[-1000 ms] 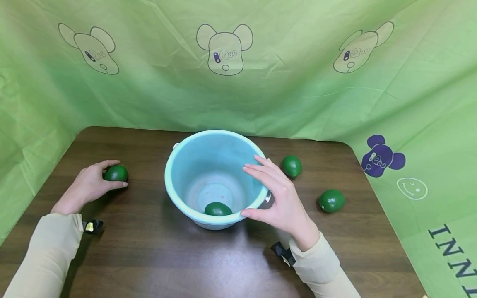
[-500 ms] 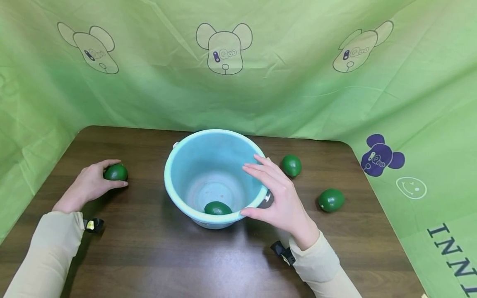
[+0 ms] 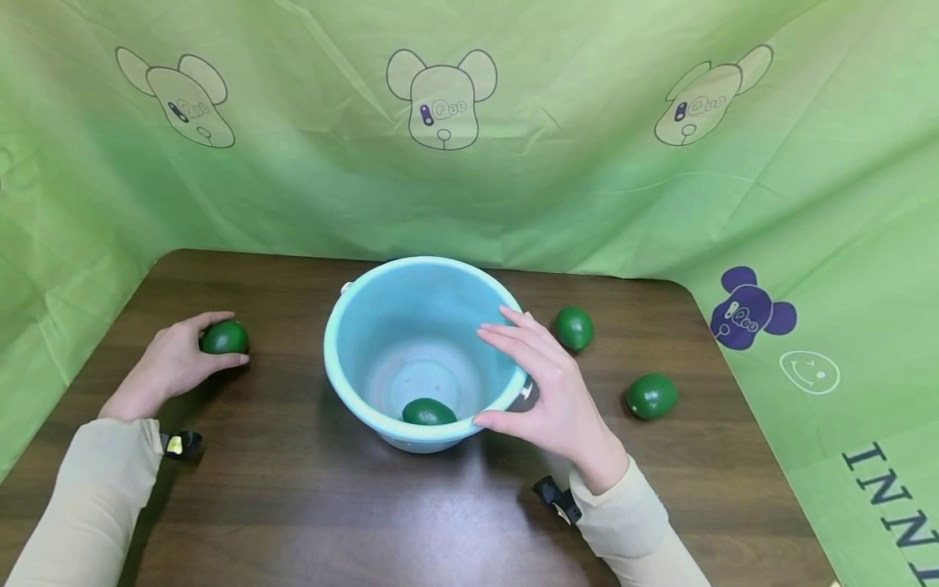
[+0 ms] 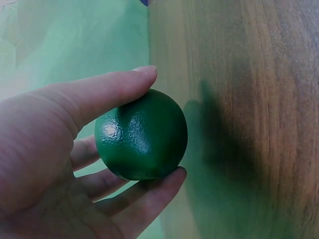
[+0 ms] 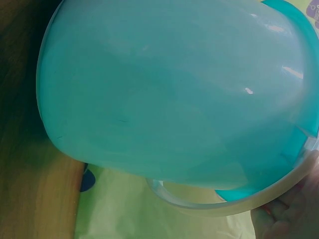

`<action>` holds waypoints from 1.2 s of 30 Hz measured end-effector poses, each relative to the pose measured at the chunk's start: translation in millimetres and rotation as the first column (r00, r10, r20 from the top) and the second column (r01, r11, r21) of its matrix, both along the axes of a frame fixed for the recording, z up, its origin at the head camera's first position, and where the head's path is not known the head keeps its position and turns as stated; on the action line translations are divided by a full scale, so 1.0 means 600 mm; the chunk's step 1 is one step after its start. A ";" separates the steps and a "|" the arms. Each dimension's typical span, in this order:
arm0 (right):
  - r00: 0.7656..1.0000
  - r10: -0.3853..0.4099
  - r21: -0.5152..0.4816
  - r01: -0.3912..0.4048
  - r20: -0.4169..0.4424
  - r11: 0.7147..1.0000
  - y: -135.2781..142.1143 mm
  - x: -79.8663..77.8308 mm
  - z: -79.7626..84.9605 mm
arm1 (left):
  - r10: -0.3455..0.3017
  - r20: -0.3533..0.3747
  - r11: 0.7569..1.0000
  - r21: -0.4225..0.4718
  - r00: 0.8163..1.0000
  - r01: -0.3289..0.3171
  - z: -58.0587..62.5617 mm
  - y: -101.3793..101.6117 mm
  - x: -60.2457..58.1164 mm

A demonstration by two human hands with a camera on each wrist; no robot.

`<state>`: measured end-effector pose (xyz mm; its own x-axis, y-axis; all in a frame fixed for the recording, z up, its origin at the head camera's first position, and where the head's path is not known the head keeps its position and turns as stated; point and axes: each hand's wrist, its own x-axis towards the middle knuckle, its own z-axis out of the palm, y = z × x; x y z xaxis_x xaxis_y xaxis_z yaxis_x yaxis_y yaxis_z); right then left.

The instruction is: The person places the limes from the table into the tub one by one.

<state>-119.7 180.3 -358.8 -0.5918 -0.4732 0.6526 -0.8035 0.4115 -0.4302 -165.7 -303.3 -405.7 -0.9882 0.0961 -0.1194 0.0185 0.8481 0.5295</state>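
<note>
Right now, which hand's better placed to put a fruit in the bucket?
Likely the left hand: it grips a green fruit; the right hand, touching the blue bucket, holds none.

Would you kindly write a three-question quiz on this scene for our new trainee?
1. How many green fruits lie on the table to the right of the blue bucket in the head view?
2. True or false: the bucket holds no fruit.
3. What does the left hand grip: (A) the bucket's rim, (B) a green fruit, or (C) nothing?

Key: 1. Two. 2. False; one green fruit lies inside. 3. B.
</note>
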 end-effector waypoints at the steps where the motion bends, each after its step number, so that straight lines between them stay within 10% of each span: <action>1: 1.000 0.000 0.000 0.000 0.000 1.000 0.000 0.000 0.000 | 0.002 -0.004 1.000 0.003 1.000 -0.002 0.000 0.000 0.000; 36: 1.000 -0.001 -0.003 0.001 -0.001 1.000 0.000 0.000 -0.002 | 0.072 -0.254 0.994 0.097 0.965 -0.049 0.024 0.033 0.004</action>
<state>-119.8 180.1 -359.7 -0.5914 -0.4708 0.6547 -0.8036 0.4112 -0.4302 -163.5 -283.5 -391.6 -0.9888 0.0339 0.1451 0.1136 0.8015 0.5871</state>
